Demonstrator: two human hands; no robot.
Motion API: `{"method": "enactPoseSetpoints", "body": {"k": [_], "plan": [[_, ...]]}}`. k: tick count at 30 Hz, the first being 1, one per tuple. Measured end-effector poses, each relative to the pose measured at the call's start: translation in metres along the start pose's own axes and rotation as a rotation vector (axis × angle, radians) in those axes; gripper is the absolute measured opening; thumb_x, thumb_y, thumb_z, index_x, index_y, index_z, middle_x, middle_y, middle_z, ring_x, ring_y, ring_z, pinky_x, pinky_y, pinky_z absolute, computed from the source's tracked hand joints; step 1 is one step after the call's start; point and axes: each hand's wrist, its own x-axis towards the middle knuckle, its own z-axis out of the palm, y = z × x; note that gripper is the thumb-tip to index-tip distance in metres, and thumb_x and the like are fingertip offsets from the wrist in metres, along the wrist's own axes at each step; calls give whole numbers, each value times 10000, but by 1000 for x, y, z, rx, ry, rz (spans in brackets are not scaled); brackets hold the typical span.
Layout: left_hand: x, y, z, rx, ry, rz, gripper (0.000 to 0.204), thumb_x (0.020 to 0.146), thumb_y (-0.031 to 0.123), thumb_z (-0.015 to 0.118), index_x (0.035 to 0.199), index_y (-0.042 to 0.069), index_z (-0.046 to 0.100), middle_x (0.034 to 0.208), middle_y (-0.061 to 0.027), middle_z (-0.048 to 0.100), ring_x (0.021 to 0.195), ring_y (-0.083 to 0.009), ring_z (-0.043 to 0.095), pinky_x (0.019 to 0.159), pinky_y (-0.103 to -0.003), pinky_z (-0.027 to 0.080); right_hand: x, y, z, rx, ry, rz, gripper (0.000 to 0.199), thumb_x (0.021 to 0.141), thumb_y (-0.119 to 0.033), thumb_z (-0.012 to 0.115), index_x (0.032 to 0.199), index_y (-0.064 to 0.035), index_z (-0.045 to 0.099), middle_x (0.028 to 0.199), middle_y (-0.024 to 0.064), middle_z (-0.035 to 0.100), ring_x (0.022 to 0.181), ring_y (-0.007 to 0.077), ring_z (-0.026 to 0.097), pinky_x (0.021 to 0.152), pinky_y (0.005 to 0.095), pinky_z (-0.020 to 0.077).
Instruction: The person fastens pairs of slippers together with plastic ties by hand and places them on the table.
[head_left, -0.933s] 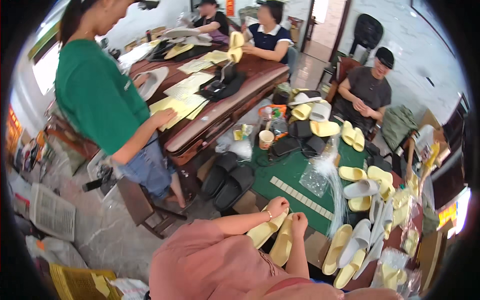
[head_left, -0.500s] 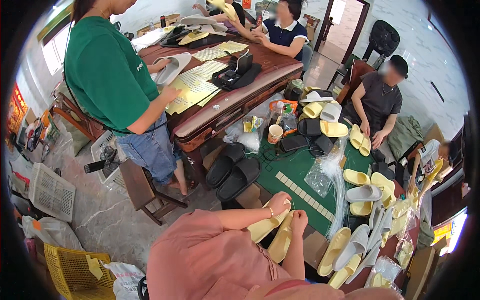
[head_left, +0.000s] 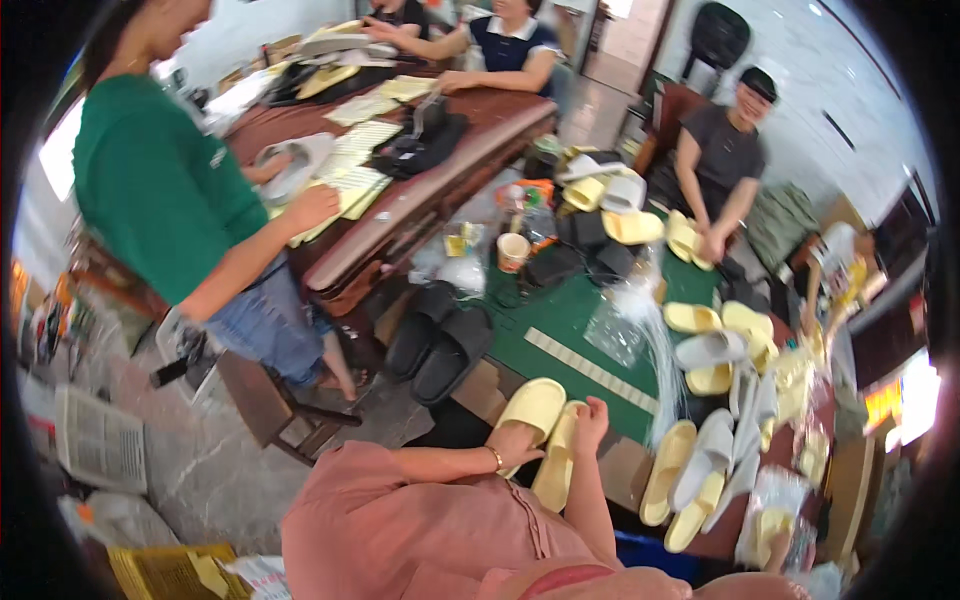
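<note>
A yellow slipper tilts up in front of me with its strap end away from my body. My left hand, a gold bracelet at its wrist, reaches into the foot opening and holds it; the fingertips are hidden inside. Right beside it lies a second yellow slipper, standing lengthwise against my lap. At that slipper's far right edge is my right hand, its fingers drawn together. Whatever sits between those fingers is too small to make out.
Ahead is a green table with a row of pale tiles, white strands, a paper cup and piled slippers. Black slippers rest at its left corner. Yellow and grey slippers crowd the right. People work around a brown table.
My left hand has gone from pinching at the first slipper's top into its opening, and that slipper has tilted up. My right hand stays close by. The whole view has shifted.
</note>
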Motion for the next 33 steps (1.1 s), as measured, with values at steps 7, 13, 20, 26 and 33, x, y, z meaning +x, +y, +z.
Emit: {"method": "enactPoseSetpoints", "body": {"k": [7,13,20,26,33], "plan": [[11,11,-13,-69,-219,-51,494,699,496,619,859,29,606,813,-186,604,740,-337,599,649,-432,482,-1,5,0,267,46,27,170,816,-11,494,979,16,536,848,58,569,747,120,552,698,242,454],[22,9,6,-76,-112,-84,327,740,368,585,776,43,579,713,-165,602,649,-331,594,580,-430,472,1,-11,2,322,112,-8,161,836,-11,486,992,8,523,801,40,552,711,100,519,663,225,436],[28,0,-28,-189,265,-131,195,730,239,587,705,56,524,687,-141,549,647,-323,551,596,-425,445,-5,-58,-24,583,274,12,119,873,-28,510,991,-19,522,817,50,569,698,114,530,635,227,459],[50,-41,-135,-75,630,-94,178,687,190,607,780,71,513,705,-135,527,654,-337,548,542,-450,434,-10,-39,-62,604,335,34,101,879,-39,516,976,-23,538,858,49,571,752,116,553,635,236,479],[71,-167,-188,317,381,-295,254,745,238,613,918,55,577,869,-184,602,820,-360,578,707,-457,464,-27,-36,-74,579,372,137,138,822,-6,544,958,-11,568,812,62,581,658,121,535,603,233,467]]}}
